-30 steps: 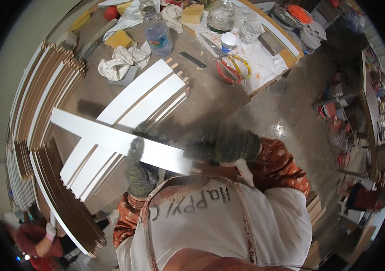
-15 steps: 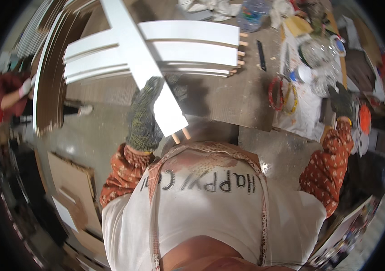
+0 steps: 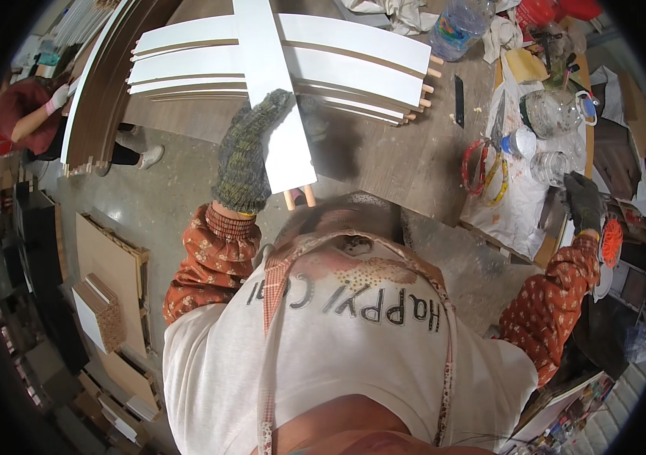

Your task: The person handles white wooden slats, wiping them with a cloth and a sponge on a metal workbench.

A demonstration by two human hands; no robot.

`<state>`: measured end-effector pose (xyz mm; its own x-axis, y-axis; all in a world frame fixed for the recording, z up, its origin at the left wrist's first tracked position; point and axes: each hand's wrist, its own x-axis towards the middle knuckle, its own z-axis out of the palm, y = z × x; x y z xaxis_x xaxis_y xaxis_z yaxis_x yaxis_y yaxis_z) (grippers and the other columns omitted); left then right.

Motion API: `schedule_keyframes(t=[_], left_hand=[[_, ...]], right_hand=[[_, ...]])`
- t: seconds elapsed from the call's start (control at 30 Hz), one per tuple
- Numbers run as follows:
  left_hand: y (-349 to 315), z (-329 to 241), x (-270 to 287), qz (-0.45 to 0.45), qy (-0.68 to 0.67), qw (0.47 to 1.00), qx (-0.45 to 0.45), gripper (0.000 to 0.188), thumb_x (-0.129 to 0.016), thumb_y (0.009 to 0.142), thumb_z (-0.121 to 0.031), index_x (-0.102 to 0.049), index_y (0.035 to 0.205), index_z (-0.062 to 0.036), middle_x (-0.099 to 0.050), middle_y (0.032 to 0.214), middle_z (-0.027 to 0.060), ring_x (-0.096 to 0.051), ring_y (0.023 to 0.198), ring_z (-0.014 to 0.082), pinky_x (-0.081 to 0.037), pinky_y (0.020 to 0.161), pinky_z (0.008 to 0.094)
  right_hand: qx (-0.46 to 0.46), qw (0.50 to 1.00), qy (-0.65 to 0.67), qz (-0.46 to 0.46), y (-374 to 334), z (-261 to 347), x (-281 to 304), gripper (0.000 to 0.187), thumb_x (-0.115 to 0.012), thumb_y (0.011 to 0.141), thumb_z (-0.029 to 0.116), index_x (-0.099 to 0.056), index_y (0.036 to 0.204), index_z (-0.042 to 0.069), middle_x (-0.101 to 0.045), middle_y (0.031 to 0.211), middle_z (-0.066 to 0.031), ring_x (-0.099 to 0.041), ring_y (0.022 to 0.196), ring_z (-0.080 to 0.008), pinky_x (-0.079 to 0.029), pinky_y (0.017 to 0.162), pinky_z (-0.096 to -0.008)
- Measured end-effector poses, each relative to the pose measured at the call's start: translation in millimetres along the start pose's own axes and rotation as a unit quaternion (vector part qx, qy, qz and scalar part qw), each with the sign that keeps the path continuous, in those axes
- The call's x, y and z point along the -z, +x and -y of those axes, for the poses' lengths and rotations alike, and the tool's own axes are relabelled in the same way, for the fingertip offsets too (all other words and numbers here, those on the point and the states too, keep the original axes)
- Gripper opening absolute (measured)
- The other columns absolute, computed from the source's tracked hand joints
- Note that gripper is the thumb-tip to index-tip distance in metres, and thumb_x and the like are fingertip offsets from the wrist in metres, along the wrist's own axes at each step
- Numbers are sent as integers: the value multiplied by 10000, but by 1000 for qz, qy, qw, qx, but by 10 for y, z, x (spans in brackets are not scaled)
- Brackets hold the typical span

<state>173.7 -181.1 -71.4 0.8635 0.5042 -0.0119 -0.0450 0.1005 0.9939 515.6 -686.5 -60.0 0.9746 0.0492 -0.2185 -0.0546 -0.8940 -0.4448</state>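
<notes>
A long white board [image 3: 274, 61] with two wooden dowels sticking out of its near end slants toward me. Wrapped round its near part is my left hand [image 3: 246, 155], in a dark green knitted glove. Beneath the board, several white slats [image 3: 353, 64] with dowel ends lie stacked crosswise on the brown worktable [image 3: 384, 163]. Far to the right, my right hand [image 3: 585, 203], gloved in dark grey-green, is beside a small clear jar [image 3: 549, 168] at the edge of a white sheet [image 3: 516, 220]. Its fingers look curled; what they hold, if anything, is hidden.
Red and yellow rings [image 3: 475, 167], a black strip [image 3: 459, 100], a large clear jar [image 3: 547, 114] and a water bottle [image 3: 459, 29] lie on the right side. An orange coil [image 3: 611, 243] hangs beyond. At left, another person [image 3: 31, 117] stands near stacked boards [image 3: 95, 91].
The view has shifted, and the long board appears more upright in it. My right hand has moved slightly nearer to me, and its fingers look more curled. The left hand keeps its grip.
</notes>
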Motion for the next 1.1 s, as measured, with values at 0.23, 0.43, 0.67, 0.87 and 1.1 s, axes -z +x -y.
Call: schedule_keyframes(t=[0.23,0.43,0.67,0.87,1.1], left_hand=[[-16,-16,60,40,198,961,-189,373,-522,931,-87,-500,1286,25,-517,1330,162,-510,1220,250,-391,1051,358],[24,64,84,11,-33,999,-34,376,-466,957,-129,-486,1298,27,-522,1319,170,-512,1217,266,-395,1052,373],[32,44,104,18,266,937,-224,371,-469,938,-91,-485,1290,26,-527,1314,174,-509,1225,265,-388,1060,374],[36,69,54,13,155,965,-211,360,-468,924,-8,-491,1282,18,-532,1311,171,-521,1217,261,-401,1054,371],[-4,-102,-49,20,283,929,-240,344,-453,947,-33,-494,1284,25,-532,1304,190,-519,1218,264,-403,1055,365]], right_hand=[[118,922,367,-36,-1140,868,133,329,-536,953,202,-586,1191,-20,-628,719,-31,-501,501,-51,-372,432,-199],[249,636,596,422,-1637,2003,-1351,306,-603,917,190,-604,1155,-2,-647,766,-74,-585,555,-96,-461,441,-205],[315,784,369,388,-1853,2573,-1711,273,-606,891,69,-609,1147,-27,-644,800,-39,-544,591,-56,-432,487,-190],[355,788,386,322,-1858,2603,-1845,249,-590,908,74,-613,1136,-25,-642,831,-43,-555,625,-49,-454,515,-184],[209,765,477,379,-1930,2583,-1836,274,-641,874,135,-635,1117,10,-667,821,-72,-625,653,-113,-509,540,-226]])
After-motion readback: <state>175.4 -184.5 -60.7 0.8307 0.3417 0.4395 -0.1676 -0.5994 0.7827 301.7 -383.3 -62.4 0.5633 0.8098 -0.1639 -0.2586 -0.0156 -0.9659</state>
